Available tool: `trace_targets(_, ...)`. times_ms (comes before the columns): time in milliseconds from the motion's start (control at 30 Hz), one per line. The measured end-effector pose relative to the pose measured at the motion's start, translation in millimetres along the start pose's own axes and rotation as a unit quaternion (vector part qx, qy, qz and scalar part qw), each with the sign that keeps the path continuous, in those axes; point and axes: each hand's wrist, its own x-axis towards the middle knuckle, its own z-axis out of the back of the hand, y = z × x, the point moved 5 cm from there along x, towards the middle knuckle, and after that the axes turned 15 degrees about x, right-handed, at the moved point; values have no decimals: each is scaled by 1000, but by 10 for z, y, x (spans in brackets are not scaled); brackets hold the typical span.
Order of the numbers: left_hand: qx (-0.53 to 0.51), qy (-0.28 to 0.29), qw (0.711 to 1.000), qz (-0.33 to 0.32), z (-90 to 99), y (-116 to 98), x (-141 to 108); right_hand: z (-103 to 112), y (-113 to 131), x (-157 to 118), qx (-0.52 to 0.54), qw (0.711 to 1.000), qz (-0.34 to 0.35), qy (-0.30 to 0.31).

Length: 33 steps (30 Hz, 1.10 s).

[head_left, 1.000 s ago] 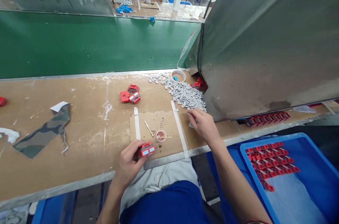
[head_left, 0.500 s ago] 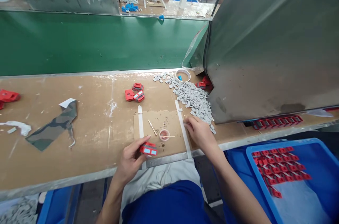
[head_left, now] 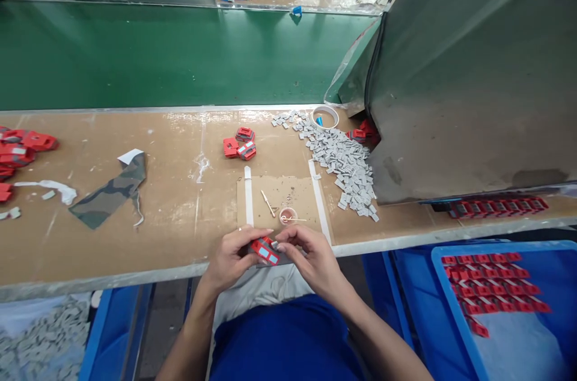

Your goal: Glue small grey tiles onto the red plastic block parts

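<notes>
My left hand [head_left: 232,255] is closed on a red plastic toy part [head_left: 265,250] with pale blue window panels, just above the table's front edge. Fingertips of my right hand [head_left: 311,255] pinch a small grey piece [head_left: 274,245] against the right end of that part. Behind the hands a small round cup [head_left: 287,216] holds a reddish content, with a thin stick [head_left: 296,219] lying across it. A white-tipped stick [head_left: 267,203] lies to the cup's left. Farther right spreads a heap of flat grey pieces [head_left: 345,167].
Several red parts [head_left: 238,143] lie behind the work spot, others [head_left: 24,149] at the far left. A camouflage cloth [head_left: 112,188] lies left. A metal panel [head_left: 469,80] stands right, above a blue tray [head_left: 505,351] with rows of red parts. A tape roll [head_left: 325,117] tops the grey heap.
My right hand has come from beside the grey heap to the red toy part, now with a small grey piece in its fingertips. The left hand still holds the part. The view has shifted.
</notes>
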Motion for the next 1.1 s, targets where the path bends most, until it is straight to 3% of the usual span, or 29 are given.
trace_targets(133, 15, 4, 1000, -6, -17, 10, -9, -1, -16, 27, -29, 999, -18, 14)
trace_targets(367, 35, 31, 999, -24, -18, -37, 14, -8, 163, 85, -105, 991, -10, 86)
trace_targets(633, 67, 27, 996, -45, -14, -76, 5, -106, 124, -95, -177, 983, 21, 40)
trace_targets(900, 99, -10, 990, -95, -2, -155, 23, -106, 40, -150, -114, 993, 10, -1)
trace_targets(1100, 95, 9, 986, -134, -7, -215, 58, -14, -26, -99, -21, 997, -70, 38)
